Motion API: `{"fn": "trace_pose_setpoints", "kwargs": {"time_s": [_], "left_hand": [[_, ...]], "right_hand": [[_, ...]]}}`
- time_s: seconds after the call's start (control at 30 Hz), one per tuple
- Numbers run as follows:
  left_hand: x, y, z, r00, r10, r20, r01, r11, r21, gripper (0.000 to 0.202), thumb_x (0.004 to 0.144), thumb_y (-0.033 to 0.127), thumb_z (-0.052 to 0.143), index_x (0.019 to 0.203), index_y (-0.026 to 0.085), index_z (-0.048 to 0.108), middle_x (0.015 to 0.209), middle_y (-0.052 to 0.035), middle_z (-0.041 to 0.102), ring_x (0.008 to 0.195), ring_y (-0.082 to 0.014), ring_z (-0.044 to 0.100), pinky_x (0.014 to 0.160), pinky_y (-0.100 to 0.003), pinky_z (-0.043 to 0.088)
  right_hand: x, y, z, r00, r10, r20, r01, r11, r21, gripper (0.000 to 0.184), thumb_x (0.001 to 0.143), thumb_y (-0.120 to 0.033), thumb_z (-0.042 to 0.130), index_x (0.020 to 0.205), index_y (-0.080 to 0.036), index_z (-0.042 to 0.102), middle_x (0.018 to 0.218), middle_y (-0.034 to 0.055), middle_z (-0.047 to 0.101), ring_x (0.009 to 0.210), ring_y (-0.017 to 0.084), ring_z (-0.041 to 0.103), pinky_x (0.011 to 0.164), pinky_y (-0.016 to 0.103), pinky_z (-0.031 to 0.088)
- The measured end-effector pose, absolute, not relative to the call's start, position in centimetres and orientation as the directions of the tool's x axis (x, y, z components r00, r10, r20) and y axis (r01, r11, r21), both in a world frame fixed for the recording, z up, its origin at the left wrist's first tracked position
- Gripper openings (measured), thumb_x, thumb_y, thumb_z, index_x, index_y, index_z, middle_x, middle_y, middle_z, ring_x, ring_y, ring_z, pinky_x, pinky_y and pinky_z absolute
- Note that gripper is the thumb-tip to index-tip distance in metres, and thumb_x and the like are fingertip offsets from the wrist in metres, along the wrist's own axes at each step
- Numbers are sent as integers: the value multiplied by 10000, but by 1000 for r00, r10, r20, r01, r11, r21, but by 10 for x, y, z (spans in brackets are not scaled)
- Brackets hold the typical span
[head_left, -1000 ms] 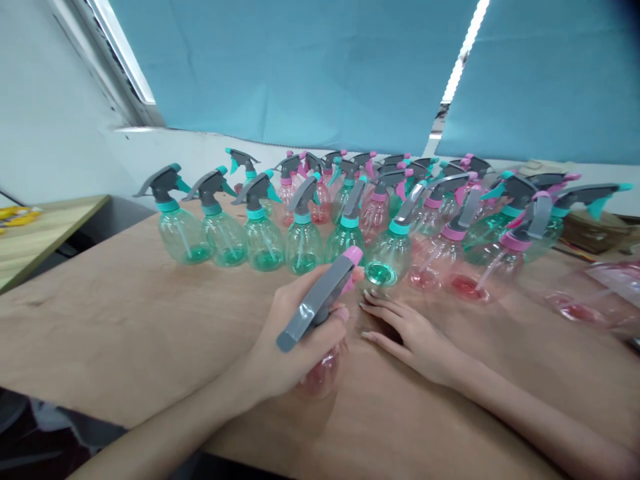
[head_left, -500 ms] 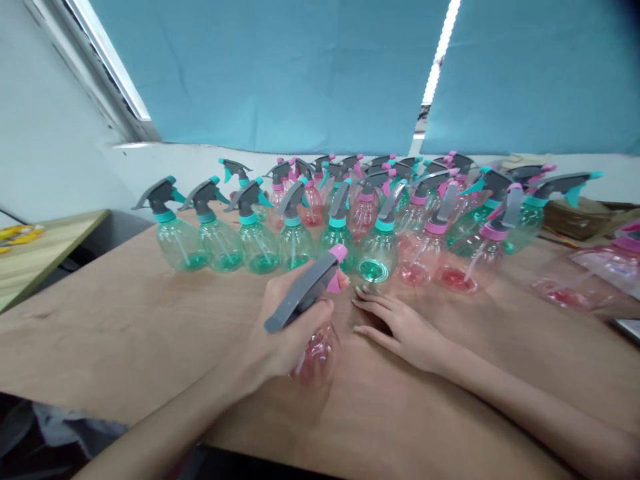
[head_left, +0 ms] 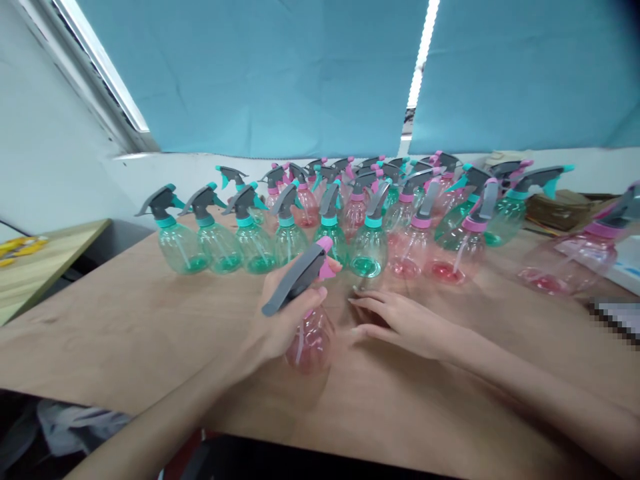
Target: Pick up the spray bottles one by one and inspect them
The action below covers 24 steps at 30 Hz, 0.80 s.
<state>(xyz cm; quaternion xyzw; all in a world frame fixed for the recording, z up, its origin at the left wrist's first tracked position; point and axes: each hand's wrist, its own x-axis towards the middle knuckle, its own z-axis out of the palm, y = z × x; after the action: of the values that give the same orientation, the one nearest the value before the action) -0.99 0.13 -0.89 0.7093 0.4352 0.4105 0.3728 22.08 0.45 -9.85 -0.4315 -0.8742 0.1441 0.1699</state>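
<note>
Rows of spray btls crowd the far half of the desk (head_left: 150,340): green btls (head_left: 257,247) along the front at L & ctr, pink btls (head_left: 413,253) next to them on the R, mixed colours behind; these block the way straight ahead. Another pink btl (head_left: 570,263) stands well apart at far R, nr a dark-edged flat item (head_left: 617,317). Blue cloth (head_left: 250,73) hangs behind; yellow items (head_left: 20,248) lie on a side table (head_left: 60,260) at far L. Lettering on btls, if any, can't be made out. Held pink btl (head_left: 313,347) is nr ctr, in front of the rows, approx upright; base contact w/ desk unclear. Its nozzle (head_left: 325,244) points fwd & a bit R, grey lever back twd the person. L hand (head_left: 279,333) is clamped round its neck. R hand (head_left: 403,319) is palm-down just beside it, fingers & thumb apart, holding nothing.
</note>
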Motion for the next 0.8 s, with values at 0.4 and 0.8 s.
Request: {"fn": "trace_pose_setpoints", "kwargs": {"time_s": [0.4, 0.8], "left_hand": [[23, -11, -21, 297, 891, 344, 264, -423, 867, 338, 866, 262, 564, 1200, 284, 611, 1023, 1, 707, 852, -207, 655, 830, -373, 540], [103, -13, -29, 506, 802, 316, 112, -425, 898, 194, 925, 337, 586, 1083, 231, 551, 1092, -44, 656, 1049, -233, 638, 953, -411, 501]], "right_hand": [[214, -43, -54, -512, 851, 120, 668, 482, -568, 834, 840, -662, 594, 1494, -220, 323, 1269, 152, 627, 1086, 351, 627, 833, 488, 519], [241, -76, -55, -203, 882, 426, 651, 446, -614, 455, 808, -566, 686, 1082, -221, 572, 1001, 87, 670, 909, 302, 645, 750, 453, 541]]}}
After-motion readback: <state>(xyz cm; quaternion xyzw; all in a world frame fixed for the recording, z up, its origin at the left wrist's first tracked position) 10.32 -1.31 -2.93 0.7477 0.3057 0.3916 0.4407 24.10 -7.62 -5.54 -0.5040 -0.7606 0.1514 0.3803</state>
